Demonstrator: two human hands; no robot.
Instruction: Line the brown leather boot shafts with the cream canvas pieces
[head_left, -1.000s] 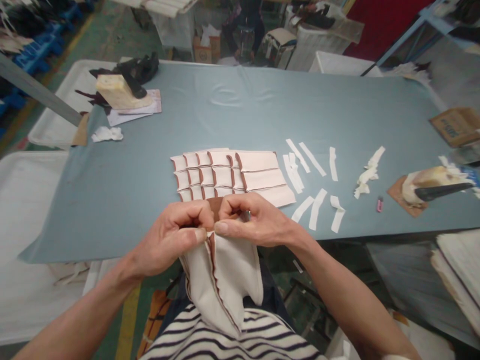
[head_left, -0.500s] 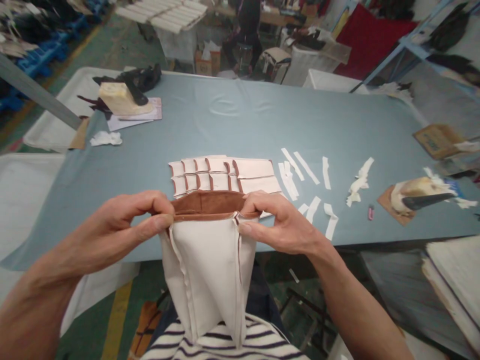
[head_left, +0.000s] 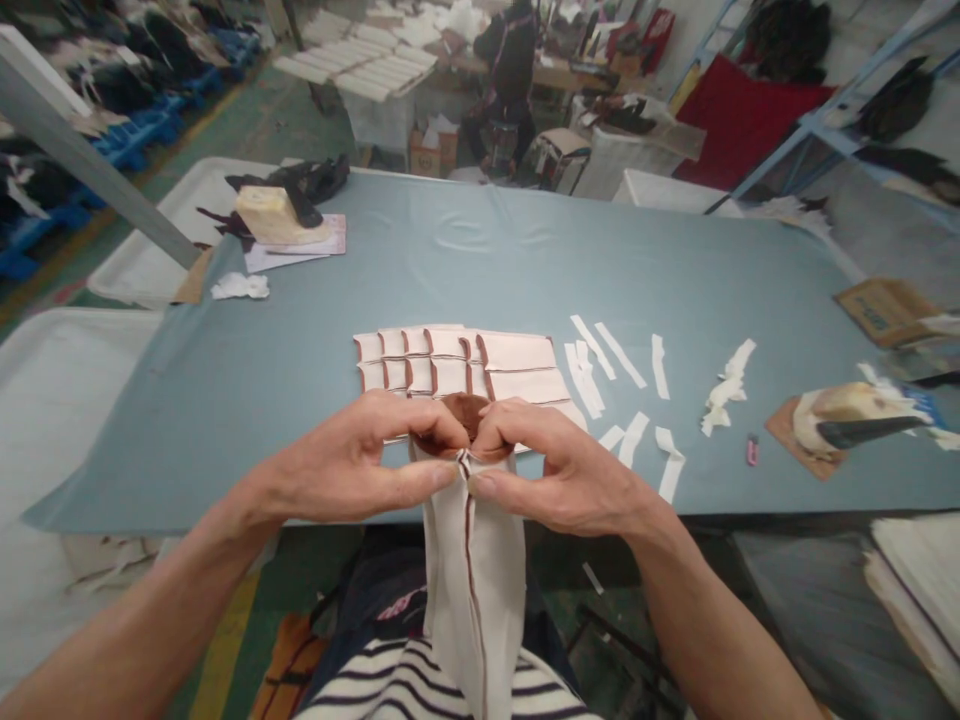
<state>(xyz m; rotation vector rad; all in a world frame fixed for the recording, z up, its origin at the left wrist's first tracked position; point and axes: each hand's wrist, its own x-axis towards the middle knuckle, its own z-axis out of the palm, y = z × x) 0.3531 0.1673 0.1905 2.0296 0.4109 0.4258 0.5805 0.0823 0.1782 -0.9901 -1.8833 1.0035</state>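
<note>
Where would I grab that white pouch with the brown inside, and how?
Probably pinch the white pouch by its near top rim, coming from both the left and right of the seam. Its mouth opens upward and the edge looks thin, so you could hold it partly inside, partly outside. The left grip and right grip pinch it there.

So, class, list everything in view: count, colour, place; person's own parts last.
Pouch: one, white and brown, in both hands
Pieces: several, white with brown edges, mid-table
Strips: several, white, right of pieces
Clumps: two, white, table's left and right
Bulky items: two, cream and black, table's left and right
Small item: one, pink, table's right
Table: one, blue-grey, centre
Sheet: one, red, upper right
Bins: several, white, mostly left
Co-worker: one, dark clothing, beyond table
Clutter: uncountable, mixed, background
Striped shirt: one, white-and-dark, bottom
Left hand, right hand: two, bare, on pouch
</note>
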